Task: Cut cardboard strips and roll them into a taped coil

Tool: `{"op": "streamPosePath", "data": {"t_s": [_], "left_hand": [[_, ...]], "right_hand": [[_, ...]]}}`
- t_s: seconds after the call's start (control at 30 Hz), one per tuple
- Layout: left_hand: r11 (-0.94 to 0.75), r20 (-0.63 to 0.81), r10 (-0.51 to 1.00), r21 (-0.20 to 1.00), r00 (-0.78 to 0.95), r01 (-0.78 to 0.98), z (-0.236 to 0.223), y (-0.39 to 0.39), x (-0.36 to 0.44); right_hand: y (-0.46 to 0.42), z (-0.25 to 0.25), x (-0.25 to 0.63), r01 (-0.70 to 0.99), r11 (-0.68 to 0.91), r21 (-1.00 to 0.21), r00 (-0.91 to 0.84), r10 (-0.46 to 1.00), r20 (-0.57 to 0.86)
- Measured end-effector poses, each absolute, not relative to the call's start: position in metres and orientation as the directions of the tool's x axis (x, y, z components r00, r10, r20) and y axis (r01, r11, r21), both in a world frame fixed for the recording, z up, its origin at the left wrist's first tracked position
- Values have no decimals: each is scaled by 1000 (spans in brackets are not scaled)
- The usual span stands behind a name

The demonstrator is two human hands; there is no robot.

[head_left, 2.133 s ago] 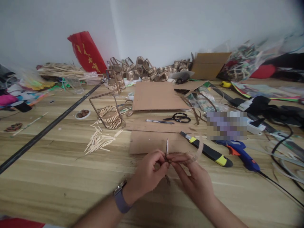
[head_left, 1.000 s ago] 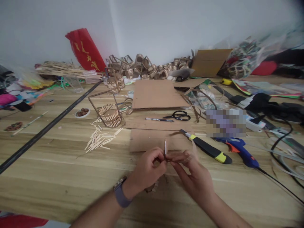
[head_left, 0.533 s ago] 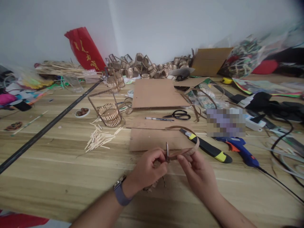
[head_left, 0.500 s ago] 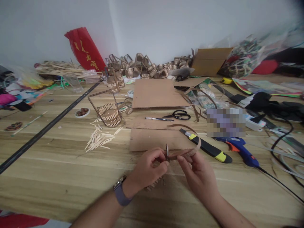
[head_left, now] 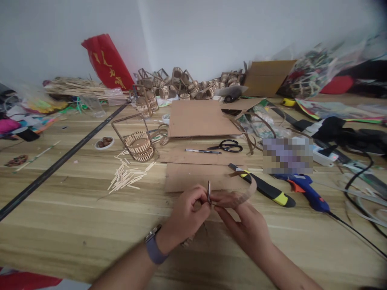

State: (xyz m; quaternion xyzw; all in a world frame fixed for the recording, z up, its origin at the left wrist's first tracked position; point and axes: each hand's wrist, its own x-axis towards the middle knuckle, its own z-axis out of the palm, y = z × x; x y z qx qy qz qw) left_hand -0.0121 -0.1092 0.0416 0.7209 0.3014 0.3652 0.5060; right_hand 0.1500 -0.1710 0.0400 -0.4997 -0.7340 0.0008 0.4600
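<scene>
My left hand [head_left: 187,213], with a watch on the wrist, is closed on a small basket. A bit of its slatted side [head_left: 188,241] shows beneath the hand, and a thin dark handle piece [head_left: 209,191] stands up from the fingertips. My right hand [head_left: 249,227] grips a flat brown strip [head_left: 250,189] that curls out above the fingers. Its fingertips meet the left ones at the handle piece. Most of the basket is hidden by the left hand. Just beyond lies a utility knife [head_left: 264,187] with black and yellow grip.
Left of the hands stand a handled slatted basket [head_left: 139,147], loose short sticks [head_left: 127,177] and a bowl [head_left: 104,148]. Ahead are cardboard [head_left: 196,119], black scissors [head_left: 229,146] and a pen [head_left: 203,152]. A blue glue gun [head_left: 313,195] with a trailing cord lies right. Several baskets [head_left: 181,86] pile behind.
My right hand has shifted left, closer to my left fingertips. The strip's curled end has drawn in, and the handle piece has moved slightly left and turned more upright.
</scene>
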Motion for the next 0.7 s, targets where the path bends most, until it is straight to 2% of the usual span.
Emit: {"op": "streamPosePath", "data": {"t_s": [0.2, 0.43, 0.7], "left_hand": [[-338, 256, 780, 940, 571, 40, 45, -111, -12], [-302, 236, 743, 953, 627, -2, 49, -109, -14], [-224, 95, 780, 965, 619, 134, 47, -108, -12]], "right_hand": [[-174, 45, 149, 722, 472, -506, -18, 743, 669], [-174, 38, 152, 592, 280, -756, 199, 858, 473], [-177, 40, 150, 673, 339, -658, 132, 820, 557]]}}
